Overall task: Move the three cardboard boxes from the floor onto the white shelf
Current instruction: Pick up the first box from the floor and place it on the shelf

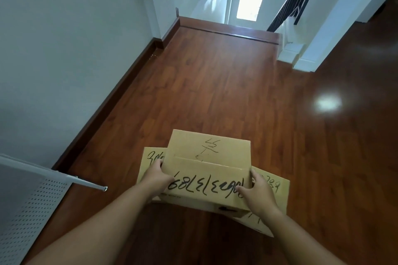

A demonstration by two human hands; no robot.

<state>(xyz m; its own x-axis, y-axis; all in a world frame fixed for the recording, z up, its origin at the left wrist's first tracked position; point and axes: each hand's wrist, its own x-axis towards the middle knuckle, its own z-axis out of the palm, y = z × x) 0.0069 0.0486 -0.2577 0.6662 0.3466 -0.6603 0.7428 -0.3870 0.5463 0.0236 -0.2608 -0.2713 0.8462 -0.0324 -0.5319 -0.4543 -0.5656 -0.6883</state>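
A brown cardboard box (207,157) with black handwritten numbers on its top sits on a wider cardboard box (277,191) that lies on the wooden floor. My left hand (156,180) grips the top box at its left side. My right hand (257,193) grips its right near corner. The lower box shows only at its left and right edges, with black marker writing on it. A third box is not in view. The white shelf (30,196), with a perforated metal panel and a round rail, stands at the lower left against the wall.
Dark wooden floor (215,92) stretches ahead to a stairwell edge (228,32) going down. A black stair railing (290,2) and a white pillar (323,34) stand at the upper right. A white wall with dark skirting runs along the left.
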